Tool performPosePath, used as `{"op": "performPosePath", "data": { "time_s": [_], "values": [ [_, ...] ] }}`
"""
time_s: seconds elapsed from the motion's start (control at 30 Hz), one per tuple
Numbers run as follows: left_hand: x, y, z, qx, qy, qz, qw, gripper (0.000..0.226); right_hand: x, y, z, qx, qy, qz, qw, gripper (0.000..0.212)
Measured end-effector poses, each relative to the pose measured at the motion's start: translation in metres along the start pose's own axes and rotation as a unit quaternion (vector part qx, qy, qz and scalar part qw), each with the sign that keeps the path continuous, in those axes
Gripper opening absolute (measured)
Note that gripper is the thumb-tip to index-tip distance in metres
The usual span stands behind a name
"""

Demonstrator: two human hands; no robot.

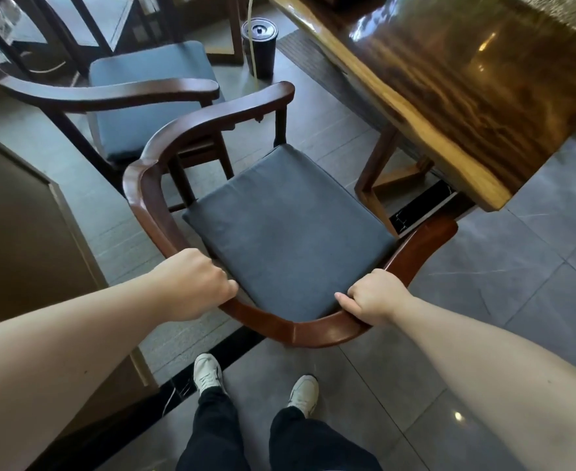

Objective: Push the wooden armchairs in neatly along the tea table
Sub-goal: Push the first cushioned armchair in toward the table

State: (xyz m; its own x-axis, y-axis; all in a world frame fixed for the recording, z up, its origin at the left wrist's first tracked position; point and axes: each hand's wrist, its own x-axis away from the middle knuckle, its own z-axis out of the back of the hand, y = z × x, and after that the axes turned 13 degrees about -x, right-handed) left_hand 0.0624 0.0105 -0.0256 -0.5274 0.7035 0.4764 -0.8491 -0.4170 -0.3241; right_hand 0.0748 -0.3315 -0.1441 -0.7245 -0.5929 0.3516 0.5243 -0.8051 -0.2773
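A wooden armchair [164,137] with a curved dark-red back rail and a grey seat cushion [286,229] stands right in front of me. My left hand [191,283] grips the rail's left rear part, and my right hand [375,297] grips its right rear part. The chair sits at an angle to the glossy wooden tea table [466,96] at the upper right, with its right arm tip close to the table's near corner. A second armchair [110,93] with a blue-grey cushion stands behind it at the upper left, away from the table.
A black lidded cylindrical bin [259,45] with a thin hose stands on the floor beyond the chairs. A brown cabinet [18,232] runs along the left. The table's leg [375,171] is just past the chair's seat. My feet [208,372] are on grey tiles.
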Motion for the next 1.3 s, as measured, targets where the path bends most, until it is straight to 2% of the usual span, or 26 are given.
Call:
{"op": "performPosePath", "data": {
  "time_s": [0.1, 0.23, 0.5, 0.67, 0.83, 1.03, 1.3],
  "values": [
    [-0.001, 0.0, 0.0, 0.005, 0.007, 0.005, 1.0, 0.013, -0.002, 0.004, 0.002, -0.001, 0.0, -0.003, 1.0, 0.076],
    [0.003, 0.004, -0.004, 0.019, -0.003, 0.025, 1.0, 0.011, -0.003, 0.005, 0.002, 0.001, -0.008, 0.005, 1.0, 0.072],
    [-0.017, 0.031, 0.01, 0.046, -0.023, 0.026, 0.998, 0.008, 0.006, 0.034, 0.006, 0.044, -0.034, 0.03, 0.998, 0.086],
    [-0.018, 0.025, 0.014, 0.035, -0.041, -0.015, 0.998, 0.009, 0.012, 0.029, -0.002, 0.039, 0.008, 0.023, 0.999, 0.081],
    [-0.022, 0.005, 0.001, 0.025, -0.021, -0.005, 0.999, 0.012, 0.015, 0.016, -0.005, 0.011, 0.026, -0.018, 0.999, 0.082],
    [-0.031, -0.007, 0.002, 0.02, -0.008, -0.004, 1.0, 0.011, 0.005, 0.027, 0.001, 0.003, 0.002, -0.034, 0.999, 0.078],
    [-0.048, 0.005, 0.026, 0.027, -0.012, 0.015, 0.999, 0.011, 0.007, 0.053, 0.014, 0.055, -0.027, -0.037, 0.997, 0.069]
  ]
}}
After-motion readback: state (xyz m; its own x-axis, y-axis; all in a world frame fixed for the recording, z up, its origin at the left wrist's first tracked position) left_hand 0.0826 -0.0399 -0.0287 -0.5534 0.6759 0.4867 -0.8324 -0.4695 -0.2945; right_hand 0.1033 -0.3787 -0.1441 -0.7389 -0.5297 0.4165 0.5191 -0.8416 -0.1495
